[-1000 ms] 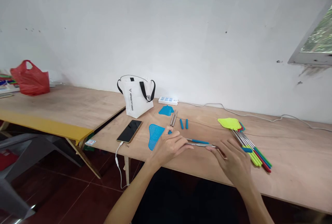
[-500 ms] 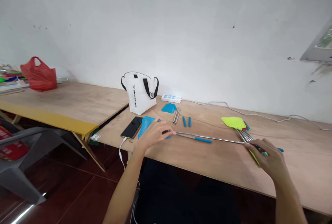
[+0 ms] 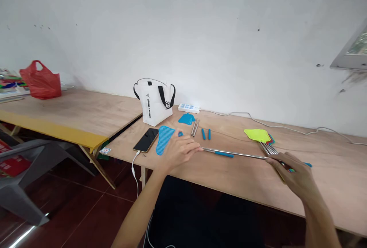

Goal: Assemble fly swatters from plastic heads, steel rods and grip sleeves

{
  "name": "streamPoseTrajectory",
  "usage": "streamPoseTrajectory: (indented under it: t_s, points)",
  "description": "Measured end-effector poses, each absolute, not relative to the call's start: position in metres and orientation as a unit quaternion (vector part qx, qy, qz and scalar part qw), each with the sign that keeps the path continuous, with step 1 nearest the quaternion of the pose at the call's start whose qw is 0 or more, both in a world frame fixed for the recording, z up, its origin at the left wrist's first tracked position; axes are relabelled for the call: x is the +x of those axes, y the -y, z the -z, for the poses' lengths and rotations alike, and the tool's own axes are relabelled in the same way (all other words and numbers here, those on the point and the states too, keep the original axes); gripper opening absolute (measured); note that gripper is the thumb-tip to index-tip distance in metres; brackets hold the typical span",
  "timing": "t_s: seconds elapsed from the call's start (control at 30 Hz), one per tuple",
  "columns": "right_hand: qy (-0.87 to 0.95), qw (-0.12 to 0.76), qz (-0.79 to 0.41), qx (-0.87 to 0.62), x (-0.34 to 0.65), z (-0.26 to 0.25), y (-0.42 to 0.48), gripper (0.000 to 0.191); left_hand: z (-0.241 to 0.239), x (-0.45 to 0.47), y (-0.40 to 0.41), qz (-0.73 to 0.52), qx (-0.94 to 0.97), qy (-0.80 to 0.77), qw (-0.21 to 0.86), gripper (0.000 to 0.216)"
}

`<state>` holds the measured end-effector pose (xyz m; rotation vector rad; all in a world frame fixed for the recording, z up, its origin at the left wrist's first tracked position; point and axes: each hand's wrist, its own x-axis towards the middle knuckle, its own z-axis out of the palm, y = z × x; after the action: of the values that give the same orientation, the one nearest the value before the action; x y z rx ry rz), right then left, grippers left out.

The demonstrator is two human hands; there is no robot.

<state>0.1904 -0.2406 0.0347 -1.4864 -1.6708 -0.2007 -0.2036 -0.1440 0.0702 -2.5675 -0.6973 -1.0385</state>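
Observation:
A fly swatter with a blue mesh head [image 3: 164, 141] and a thin metal rod [image 3: 237, 154] is held level above the table between both hands. My left hand [image 3: 182, 149] is closed round the rod near the head, covering part of both. My right hand [image 3: 292, 171] is closed on the other end, where a blue handle tip [image 3: 307, 165] sticks out. Beneath and behind the right hand lie stacked fly swatters [image 3: 256, 135], a yellow one on top. Below the rod rests a separate blue handle [image 3: 224, 154].
Behind the hands lie a blue swatter head [image 3: 187, 118], metal tubes [image 3: 195, 128] and two blue grips [image 3: 206, 134]. A phone [image 3: 145, 141] with a white cable, a white bag [image 3: 156, 104] and a power strip [image 3: 188, 108] stand at left. A red bag [image 3: 41, 81] sits on another table.
My left hand has slid right along with the blue head, and the visible rod between my hands is shorter. My right hand has shifted slightly left.

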Motion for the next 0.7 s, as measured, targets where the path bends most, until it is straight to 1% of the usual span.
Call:
streamPoseTrajectory:
  t_s: [0.13,0.37,0.47,0.7]
  points:
    - [0.696,0.405,0.089,-0.586,0.149,-0.041,0.233,0.041,-0.068,-0.183,0.154,0.369,-0.884,0.236,0.165,0.032]
    - [0.736,0.402,0.082,-0.539,0.083,-0.038,0.229,0.036,-0.061,-0.160,0.170,0.351,-0.893,0.229,0.163,0.032]
    - [0.734,0.403,0.103,-0.537,0.063,-0.038,0.232,0.033,-0.059,-0.155,0.174,0.345,-0.897,0.228,0.157,0.030]
    - [0.716,0.390,0.178,-0.551,0.043,-0.044,0.239,0.033,-0.057,-0.156,0.170,0.369,-0.896,0.216,0.121,0.033]
